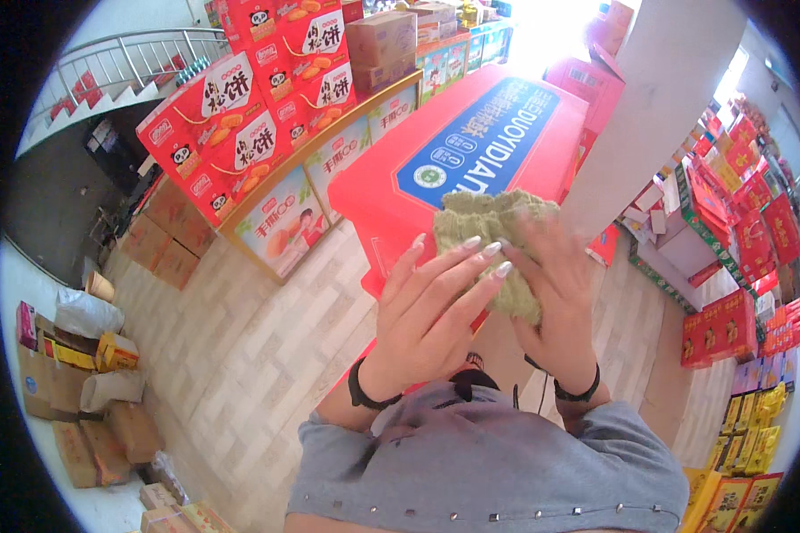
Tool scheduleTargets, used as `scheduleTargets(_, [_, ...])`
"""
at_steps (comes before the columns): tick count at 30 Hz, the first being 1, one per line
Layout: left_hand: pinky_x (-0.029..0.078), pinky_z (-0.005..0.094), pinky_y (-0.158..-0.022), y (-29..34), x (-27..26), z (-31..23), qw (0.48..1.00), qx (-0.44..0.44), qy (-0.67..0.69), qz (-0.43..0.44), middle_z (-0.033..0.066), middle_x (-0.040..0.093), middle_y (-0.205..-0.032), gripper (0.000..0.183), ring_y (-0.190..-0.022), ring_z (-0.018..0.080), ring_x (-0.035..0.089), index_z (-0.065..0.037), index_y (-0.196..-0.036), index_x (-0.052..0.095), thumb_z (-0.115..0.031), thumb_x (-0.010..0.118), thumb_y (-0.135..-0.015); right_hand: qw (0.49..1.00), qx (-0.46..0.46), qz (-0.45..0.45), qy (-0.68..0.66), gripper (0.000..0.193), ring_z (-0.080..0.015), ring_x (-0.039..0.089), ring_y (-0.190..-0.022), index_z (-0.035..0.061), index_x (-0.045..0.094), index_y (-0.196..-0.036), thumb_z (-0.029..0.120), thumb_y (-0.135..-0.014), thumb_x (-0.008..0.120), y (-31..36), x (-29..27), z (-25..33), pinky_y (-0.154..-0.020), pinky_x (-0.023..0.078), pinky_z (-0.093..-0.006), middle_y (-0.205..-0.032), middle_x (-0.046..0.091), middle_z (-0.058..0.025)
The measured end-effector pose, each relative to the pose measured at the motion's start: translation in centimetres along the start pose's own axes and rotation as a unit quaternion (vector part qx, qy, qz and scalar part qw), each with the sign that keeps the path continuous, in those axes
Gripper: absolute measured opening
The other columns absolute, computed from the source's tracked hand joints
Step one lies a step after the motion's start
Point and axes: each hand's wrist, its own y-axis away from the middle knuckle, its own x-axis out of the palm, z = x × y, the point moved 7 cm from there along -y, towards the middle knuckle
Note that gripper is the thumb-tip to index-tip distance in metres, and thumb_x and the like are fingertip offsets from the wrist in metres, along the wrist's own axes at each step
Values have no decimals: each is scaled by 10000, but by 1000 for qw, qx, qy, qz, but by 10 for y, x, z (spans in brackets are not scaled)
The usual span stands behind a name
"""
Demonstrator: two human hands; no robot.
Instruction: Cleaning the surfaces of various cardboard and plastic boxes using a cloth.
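Observation:
A folded green knitted cloth (480,233) with gathered, ribbed edges is in front of me, at the near end of a red display stand (373,191) with a blue printed panel. My left hand (431,311) reaches over its near left part, fingers stretched out and fingertips resting on the knit. On its right side, my right hand (556,293) has its fingers over the cloth and seems to grip it; those fingers are partly smeared by motion. The hands nearly meet at the middle of the cloth. Both wrists wear dark bands.
Red gift boxes (240,115) are stacked on a counter (280,226) at the far left. A pale pillar (653,107) rises behind the stand on the right. Shelves of red packages (756,222) line the right side; cardboard boxes (71,382) sit along the left wall.

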Motion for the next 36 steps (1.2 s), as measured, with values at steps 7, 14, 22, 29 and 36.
scheduleTargets(7, [339,456,-973,-1,4,20,993,-74,92,2,165,512,-1235,425,-1101,282,523,-63,-1137,563,-175,522,-729,993,-45,82,-78,540,-290,449,-1204,-14,510,-1173,122,-655,585,-11,27,23,-1011,339,-443,-1228,505,-156])
scheduleTargets(14, [312,461,-982,-12,-22,56,996,-76,-48,0,124,546,-1203,341,-1113,286,522,-57,-1035,609,-288,479,-821,989,-41,101,98,490,-357,383,-1243,-86,449,-1220,213,-832,435,-35,80,67,-1036,301,-422,-1315,404,-253])
scheduleTargets(22, [308,449,-991,1,-43,108,987,-151,-29,-54,108,625,-1066,393,-1107,272,538,-35,-992,625,-263,313,-925,988,-97,65,98,540,-374,315,-1273,-64,375,-1281,207,-821,454,-72,149,103,-1061,235,-439,-1323,375,-246])
scheduleTargets(29, [277,353,-1052,27,-31,153,955,-277,103,15,159,419,-1341,442,-1225,269,422,27,-1294,389,-40,365,-858,981,-109,39,154,494,-368,299,-1278,-84,460,-1219,196,-812,462,-82,163,116,-1060,228,-426,-1336,364,-247])
scheduleTargets(36, [262,362,-1052,20,-23,130,956,-272,109,5,163,424,-1336,467,-1234,256,412,12,-1301,394,-57,371,-840,981,-130,55,136,482,-368,280,-1286,-79,477,-1204,178,-796,476,-73,147,102,-1069,213,-429,-1336,360,-254])
